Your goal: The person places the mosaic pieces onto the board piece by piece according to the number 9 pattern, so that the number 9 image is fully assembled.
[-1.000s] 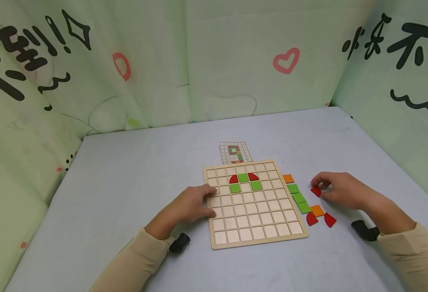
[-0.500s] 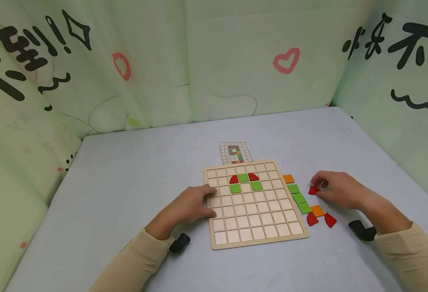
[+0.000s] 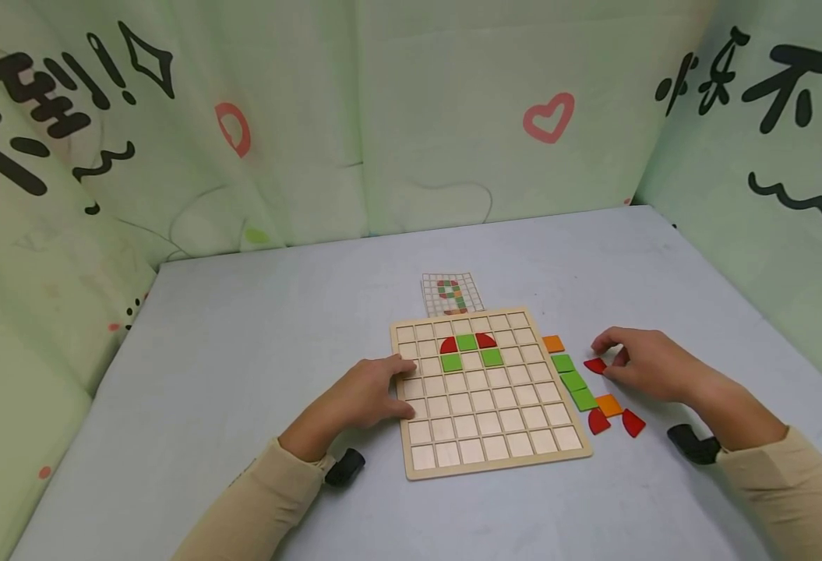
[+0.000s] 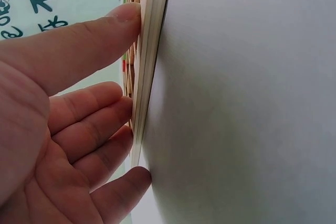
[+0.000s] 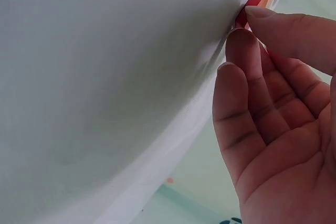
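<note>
A wooden grid board (image 3: 484, 460) lies on the table, with two red quarter-circle tiles and several green square tiles set in its upper cells. My left hand (image 3: 368, 393) rests on the board's left edge; in the left wrist view, the thumb (image 4: 100, 38) lies against the rim with the other fingers loosely extended. Right of the board, my right hand (image 3: 652, 362) pinches a red quarter-circle tile (image 3: 595, 365) between thumb and fingertips, low over the table. The right wrist view shows that tile (image 5: 248, 10) mostly behind the thumb.
Beside the board's right edge lie several green square tiles (image 3: 573, 381), an orange tile (image 3: 554, 344), another orange tile (image 3: 609, 405) and two red quarter-circle tiles (image 3: 633, 423). A printed pattern card (image 3: 428, 296) sits behind the board. Printed curtains (image 3: 446, 117) border the table.
My right hand has shifted slightly left toward the board, and the red quarter-circle tile in its fingers has turned. The left hand and the board have stayed in place.
</note>
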`<state>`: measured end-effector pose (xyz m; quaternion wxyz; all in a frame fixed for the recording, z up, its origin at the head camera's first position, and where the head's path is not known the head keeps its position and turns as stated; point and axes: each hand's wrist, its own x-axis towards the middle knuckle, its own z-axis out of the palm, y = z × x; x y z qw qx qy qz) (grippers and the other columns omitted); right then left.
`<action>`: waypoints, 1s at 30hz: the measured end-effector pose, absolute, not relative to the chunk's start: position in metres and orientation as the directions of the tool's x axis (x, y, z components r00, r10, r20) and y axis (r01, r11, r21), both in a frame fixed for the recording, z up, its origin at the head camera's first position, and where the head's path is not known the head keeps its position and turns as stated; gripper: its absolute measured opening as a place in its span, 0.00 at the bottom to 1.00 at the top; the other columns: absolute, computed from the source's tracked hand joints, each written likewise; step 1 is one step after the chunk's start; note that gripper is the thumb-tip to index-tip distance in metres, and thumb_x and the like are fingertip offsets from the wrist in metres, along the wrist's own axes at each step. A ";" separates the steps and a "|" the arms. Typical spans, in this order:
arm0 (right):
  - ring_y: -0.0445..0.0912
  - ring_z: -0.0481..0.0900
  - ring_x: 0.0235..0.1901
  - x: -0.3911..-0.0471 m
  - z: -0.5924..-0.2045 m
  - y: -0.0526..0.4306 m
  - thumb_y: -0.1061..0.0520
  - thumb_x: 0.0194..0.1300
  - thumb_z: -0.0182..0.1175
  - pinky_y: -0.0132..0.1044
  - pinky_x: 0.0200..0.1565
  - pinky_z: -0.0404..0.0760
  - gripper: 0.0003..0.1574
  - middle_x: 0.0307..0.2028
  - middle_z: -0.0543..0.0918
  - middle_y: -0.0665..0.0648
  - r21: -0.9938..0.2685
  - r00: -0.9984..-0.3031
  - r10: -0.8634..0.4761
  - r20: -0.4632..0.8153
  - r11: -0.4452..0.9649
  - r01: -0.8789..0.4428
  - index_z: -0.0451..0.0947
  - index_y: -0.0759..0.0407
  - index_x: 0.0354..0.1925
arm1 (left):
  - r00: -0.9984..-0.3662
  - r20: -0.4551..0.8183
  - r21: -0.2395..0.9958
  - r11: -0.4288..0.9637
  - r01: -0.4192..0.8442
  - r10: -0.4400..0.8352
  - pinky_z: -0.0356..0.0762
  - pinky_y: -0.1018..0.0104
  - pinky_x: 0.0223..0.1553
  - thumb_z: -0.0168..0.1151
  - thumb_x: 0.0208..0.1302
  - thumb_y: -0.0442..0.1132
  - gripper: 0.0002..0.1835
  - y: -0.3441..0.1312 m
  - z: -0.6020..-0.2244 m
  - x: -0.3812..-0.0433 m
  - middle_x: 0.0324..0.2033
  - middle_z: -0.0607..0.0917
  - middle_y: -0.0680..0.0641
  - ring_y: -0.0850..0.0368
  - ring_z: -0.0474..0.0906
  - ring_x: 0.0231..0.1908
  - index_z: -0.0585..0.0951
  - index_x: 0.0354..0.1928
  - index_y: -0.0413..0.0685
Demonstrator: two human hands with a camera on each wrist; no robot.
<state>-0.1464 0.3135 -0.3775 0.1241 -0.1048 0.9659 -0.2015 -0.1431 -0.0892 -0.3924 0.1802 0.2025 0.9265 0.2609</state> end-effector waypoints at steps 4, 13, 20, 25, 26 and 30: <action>0.50 0.76 0.36 -0.146 -0.376 0.311 0.63 0.60 0.67 0.41 0.36 0.80 0.21 0.36 0.81 0.55 -0.420 -0.945 -0.249 -0.215 0.896 -0.140 0.77 0.67 0.51 | -0.854 -0.227 0.558 0.781 0.280 0.468 0.67 0.54 0.65 0.76 0.57 0.40 0.36 -0.089 -0.393 -0.143 0.64 0.76 0.44 0.47 0.67 0.68 0.75 0.68 0.43; 0.51 0.75 0.37 -0.148 -0.375 0.312 0.63 0.61 0.67 0.41 0.36 0.79 0.18 0.36 0.80 0.54 -0.416 -0.937 -0.267 -0.227 0.896 -0.154 0.78 0.66 0.49 | -0.851 -0.224 0.564 0.775 0.285 0.475 0.68 0.54 0.64 0.76 0.57 0.40 0.35 -0.090 -0.392 -0.143 0.64 0.76 0.44 0.46 0.68 0.67 0.75 0.67 0.43; 0.50 0.75 0.37 -0.150 -0.378 0.313 0.63 0.61 0.68 0.42 0.36 0.79 0.18 0.35 0.80 0.53 -0.402 -0.934 -0.274 -0.229 0.900 -0.166 0.78 0.67 0.49 | -0.849 -0.219 0.559 0.775 0.294 0.480 0.69 0.54 0.63 0.76 0.57 0.40 0.36 -0.091 -0.393 -0.143 0.63 0.77 0.44 0.47 0.70 0.65 0.75 0.67 0.43; 0.50 0.74 0.36 -0.150 -0.378 0.312 0.62 0.60 0.68 0.42 0.37 0.79 0.19 0.34 0.79 0.53 -0.392 -0.937 -0.272 -0.217 0.904 -0.172 0.77 0.68 0.49 | -0.850 -0.223 0.563 0.775 0.287 0.477 0.69 0.54 0.63 0.76 0.57 0.41 0.35 -0.091 -0.393 -0.144 0.64 0.77 0.45 0.47 0.70 0.66 0.75 0.67 0.44; 0.50 0.74 0.36 -0.150 -0.378 0.312 0.62 0.60 0.68 0.42 0.37 0.79 0.19 0.34 0.79 0.53 -0.391 -0.938 -0.272 -0.215 0.904 -0.172 0.77 0.68 0.49 | -0.850 -0.224 0.564 0.775 0.286 0.477 0.69 0.54 0.63 0.76 0.57 0.41 0.35 -0.091 -0.393 -0.144 0.64 0.77 0.45 0.47 0.70 0.66 0.75 0.67 0.44; 0.51 0.75 0.37 -0.150 -0.378 0.313 0.61 0.60 0.69 0.44 0.38 0.80 0.20 0.35 0.79 0.54 -0.392 -0.942 -0.267 -0.203 0.904 -0.172 0.78 0.68 0.49 | -0.848 -0.219 0.562 0.773 0.294 0.482 0.70 0.54 0.62 0.76 0.56 0.40 0.35 -0.091 -0.393 -0.144 0.62 0.78 0.45 0.47 0.71 0.64 0.75 0.66 0.43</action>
